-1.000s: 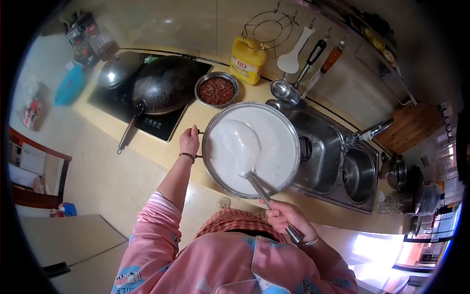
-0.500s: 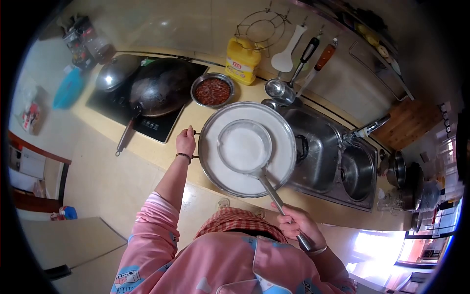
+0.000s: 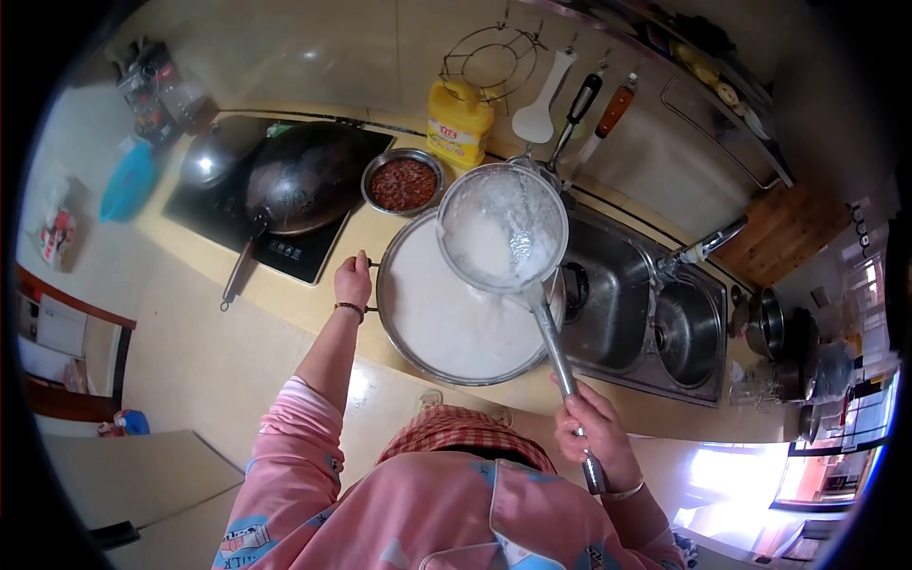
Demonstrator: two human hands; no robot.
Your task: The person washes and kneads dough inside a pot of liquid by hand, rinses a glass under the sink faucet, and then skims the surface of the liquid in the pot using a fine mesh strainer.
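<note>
A large round metal pot stands on the counter, filled with white liquid. My left hand is closed on the pot's left side handle. My right hand is wrapped round the metal handle of a long-handled strainer. The strainer's round bowl is raised over the far right part of the pot, with white wet residue inside it. It hides part of the pot's rim and of the liquid.
Behind the pot are a steel bowl of red-brown food and a yellow jug. A dark wok sits on the black cooktop at left. To the right is a double steel sink. Utensils such as a white spatula hang behind.
My right hand has lifted the strainer out of the white liquid, its bowl moving up and away from me to the right. My left hand keeps hold of the pot handle.
</note>
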